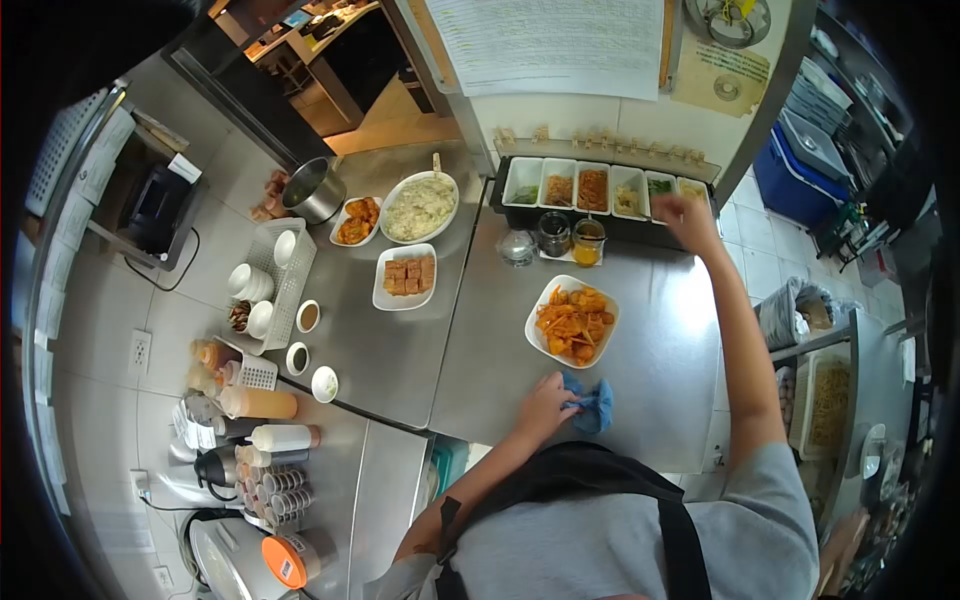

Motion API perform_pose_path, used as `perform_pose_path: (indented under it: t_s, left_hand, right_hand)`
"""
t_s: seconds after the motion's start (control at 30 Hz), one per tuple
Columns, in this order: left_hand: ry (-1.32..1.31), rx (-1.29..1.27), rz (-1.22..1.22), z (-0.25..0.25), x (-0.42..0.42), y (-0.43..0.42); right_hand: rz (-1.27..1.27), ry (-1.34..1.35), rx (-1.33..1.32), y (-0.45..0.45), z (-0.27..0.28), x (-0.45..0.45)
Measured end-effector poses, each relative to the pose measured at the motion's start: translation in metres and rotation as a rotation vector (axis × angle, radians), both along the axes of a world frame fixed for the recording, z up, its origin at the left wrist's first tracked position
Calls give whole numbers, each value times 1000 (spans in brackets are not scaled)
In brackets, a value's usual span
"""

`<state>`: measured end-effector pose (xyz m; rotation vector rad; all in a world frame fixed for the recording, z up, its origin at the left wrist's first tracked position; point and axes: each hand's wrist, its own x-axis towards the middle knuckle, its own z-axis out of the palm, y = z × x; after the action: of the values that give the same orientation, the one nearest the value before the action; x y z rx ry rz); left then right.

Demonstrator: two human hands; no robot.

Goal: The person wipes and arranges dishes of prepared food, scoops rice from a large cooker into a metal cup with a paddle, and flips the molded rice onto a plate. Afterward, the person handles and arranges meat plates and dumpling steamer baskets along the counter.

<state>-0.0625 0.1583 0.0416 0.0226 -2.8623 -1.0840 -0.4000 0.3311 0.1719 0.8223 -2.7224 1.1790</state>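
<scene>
My left hand point(547, 406) is closed on a crumpled blue cloth point(592, 405) at the counter's front edge. Just beyond it stands a white square bowl point(537, 349) of orange, saucy food with shreds on top. My right hand point(688, 220) reaches to the right end of a black rack point(522, 217) of white garnish tubs. Its fingers are bent together over the tubs of chopped green point(660, 187) and pale garnish point(691, 188); whether they pinch anything is too small to see. Other tubs hold reddish-brown bits point(593, 188) and pale slices point(628, 200).
Small glass jars point(588, 240) stand before the rack. To the left are a dish of browned blocks point(407, 277), a pale mash bowl point(421, 207), small sauce cups point(308, 316), a white basket point(281, 307) and squeeze bottles point(262, 403). A blue cooler point(783, 185) sits at right.
</scene>
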Motion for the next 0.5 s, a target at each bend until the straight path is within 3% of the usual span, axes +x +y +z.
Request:
perform_pose_path:
  t_s: [0.1, 0.2, 0.33, 0.5]
  left_hand:
    - [-43, 130, 83, -3, 0, -7]
    - [7, 203, 256, 27, 6, -10]
    - [-82, 438, 380, 12, 24, -30]
    - [-81, 379, 385, 11, 24, -47]
  right_hand:
    - [-168, 179, 3, -10, 15, -63]
    - [-130, 330, 5, -21, 31, -105]
    - [57, 281, 116, -67, 32, -119]
    - [229, 489, 177, -147, 10, -112]
